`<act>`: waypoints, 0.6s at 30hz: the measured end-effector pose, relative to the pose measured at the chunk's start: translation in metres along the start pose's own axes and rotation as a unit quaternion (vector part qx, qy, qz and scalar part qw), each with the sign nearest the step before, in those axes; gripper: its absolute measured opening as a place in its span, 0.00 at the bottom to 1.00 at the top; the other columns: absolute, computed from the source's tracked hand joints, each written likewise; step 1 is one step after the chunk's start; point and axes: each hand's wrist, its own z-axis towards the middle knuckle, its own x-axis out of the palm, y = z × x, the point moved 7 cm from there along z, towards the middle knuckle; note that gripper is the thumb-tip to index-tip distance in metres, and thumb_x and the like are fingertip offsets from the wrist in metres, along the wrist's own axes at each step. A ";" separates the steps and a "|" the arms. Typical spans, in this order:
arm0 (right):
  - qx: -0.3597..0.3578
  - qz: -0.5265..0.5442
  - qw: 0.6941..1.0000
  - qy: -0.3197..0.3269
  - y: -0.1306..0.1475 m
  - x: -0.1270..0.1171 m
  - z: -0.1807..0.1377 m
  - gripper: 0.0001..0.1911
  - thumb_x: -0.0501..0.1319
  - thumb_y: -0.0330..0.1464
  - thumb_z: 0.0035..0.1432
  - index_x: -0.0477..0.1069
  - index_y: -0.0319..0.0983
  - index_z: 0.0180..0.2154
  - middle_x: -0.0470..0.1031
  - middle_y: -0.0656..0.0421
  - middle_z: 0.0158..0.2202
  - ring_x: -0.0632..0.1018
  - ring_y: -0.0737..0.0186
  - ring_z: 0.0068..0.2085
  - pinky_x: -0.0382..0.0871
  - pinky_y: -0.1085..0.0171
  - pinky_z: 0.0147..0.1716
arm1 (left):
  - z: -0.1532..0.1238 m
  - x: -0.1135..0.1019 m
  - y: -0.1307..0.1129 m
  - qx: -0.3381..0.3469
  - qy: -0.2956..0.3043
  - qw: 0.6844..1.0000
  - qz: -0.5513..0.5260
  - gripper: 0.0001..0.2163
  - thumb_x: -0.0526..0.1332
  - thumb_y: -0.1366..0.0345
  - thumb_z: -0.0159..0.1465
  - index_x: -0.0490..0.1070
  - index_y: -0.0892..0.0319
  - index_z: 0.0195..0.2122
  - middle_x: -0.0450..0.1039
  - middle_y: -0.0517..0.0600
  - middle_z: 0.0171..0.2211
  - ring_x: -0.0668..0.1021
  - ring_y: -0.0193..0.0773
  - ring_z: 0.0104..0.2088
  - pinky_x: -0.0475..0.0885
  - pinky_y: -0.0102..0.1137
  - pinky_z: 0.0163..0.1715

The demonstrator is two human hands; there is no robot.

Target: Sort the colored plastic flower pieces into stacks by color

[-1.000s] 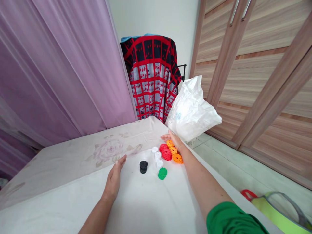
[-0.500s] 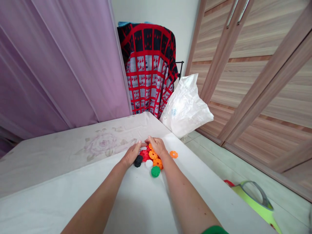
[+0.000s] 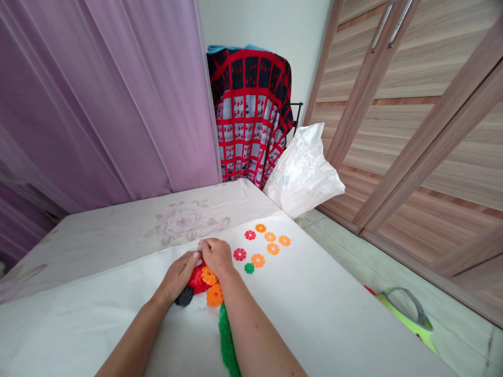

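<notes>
My left hand (image 3: 178,275) and my right hand (image 3: 217,256) are cupped together, fingertips meeting, around a heap of notched plastic discs. Red discs (image 3: 197,281) fill the middle of the heap, with orange discs (image 3: 214,296) beside my right wrist. Black discs (image 3: 184,297) press against the left hand, and white discs (image 3: 199,300) show at the near side. A row of green discs (image 3: 227,335) runs toward me along my right forearm, partly hidden by it. To the right, loose flat discs lie apart: several orange (image 3: 258,260), two red (image 3: 239,254) and one green (image 3: 249,268).
The white sheet (image 3: 314,303) covers the near bed, with a floral cover (image 3: 181,222) behind. A white plastic bag (image 3: 304,173) stands at the far right corner. Around are a purple curtain (image 3: 110,99), a checked blanket (image 3: 249,120), a wooden wardrobe (image 3: 404,120) and a lime-green item (image 3: 411,314).
Both hands and the heap have shifted left and nearer. Several flat discs now show at the right, where one orange disc showed before. The green stack has become a long row.
</notes>
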 end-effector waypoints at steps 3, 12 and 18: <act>-0.037 0.022 0.998 0.037 0.038 0.034 -0.015 0.18 0.51 0.39 0.66 0.79 0.44 0.34 0.82 0.59 0.38 0.79 0.62 0.40 0.67 0.68 0.43 | -0.033 -0.026 0.016 -0.028 -0.017 0.999 0.032 0.27 0.48 0.42 0.63 0.78 0.55 0.45 0.78 0.52 0.48 0.76 0.47 0.52 0.66 0.39 0.59; -0.011 -0.144 0.987 -0.074 -0.053 -0.099 0.006 0.20 0.53 0.35 0.66 0.69 0.39 0.57 0.67 0.53 0.62 0.66 0.59 0.62 0.52 0.57 0.64 | -0.080 -0.046 0.041 -0.049 -0.062 0.990 0.113 0.27 0.50 0.46 0.64 0.68 0.55 0.59 0.68 0.53 0.61 0.70 0.46 0.61 0.62 0.42 0.62; 0.020 -0.292 0.955 0.039 -0.137 -0.124 -0.004 0.26 0.47 0.41 0.68 0.59 0.43 0.64 0.57 0.52 0.67 0.58 0.54 0.67 0.47 0.46 0.64 | -0.073 -0.027 0.030 0.011 -0.015 0.981 0.192 0.25 0.49 0.49 0.66 0.65 0.49 0.61 0.63 0.52 0.64 0.66 0.48 0.63 0.57 0.52 0.63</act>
